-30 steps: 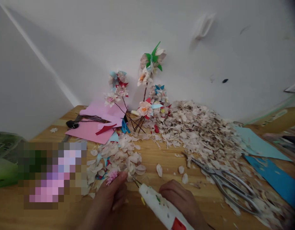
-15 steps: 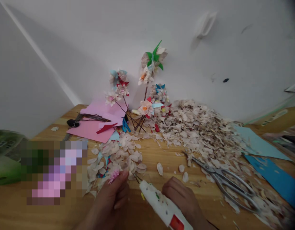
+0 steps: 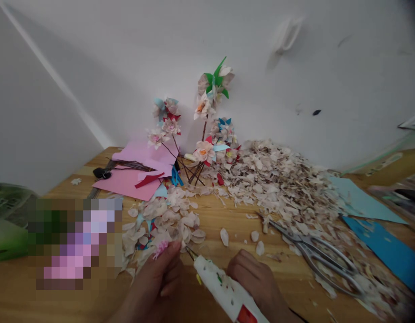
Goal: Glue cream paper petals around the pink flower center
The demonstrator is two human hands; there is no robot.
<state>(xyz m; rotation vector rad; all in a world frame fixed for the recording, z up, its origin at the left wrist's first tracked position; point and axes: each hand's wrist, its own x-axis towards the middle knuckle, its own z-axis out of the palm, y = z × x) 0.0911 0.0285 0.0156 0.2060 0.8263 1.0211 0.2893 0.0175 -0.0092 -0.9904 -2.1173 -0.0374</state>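
Note:
My left hand (image 3: 156, 282) is at the bottom middle, fingers pinched on a small pink flower centre (image 3: 160, 248) beside a heap of pale petals (image 3: 167, 220). My right hand (image 3: 258, 282) grips a white glue gun (image 3: 224, 294), its metal nozzle (image 3: 191, 254) pointing up-left at the pinched piece, a short gap from my left fingertips. Both hands rest low over the wooden table (image 3: 221, 215).
Finished paper flowers on stems (image 3: 207, 121) lean on the white wall. A large pile of petal scraps (image 3: 281, 184) spreads right, with metal scissors (image 3: 315, 251) on it. Pink paper (image 3: 133, 179), blue paper (image 3: 386, 246), a green object (image 3: 5, 220) at left.
The glue gun and my right hand have shifted slightly left and down, bringing the nozzle closer to the piece in my left fingers. The view has barely moved.

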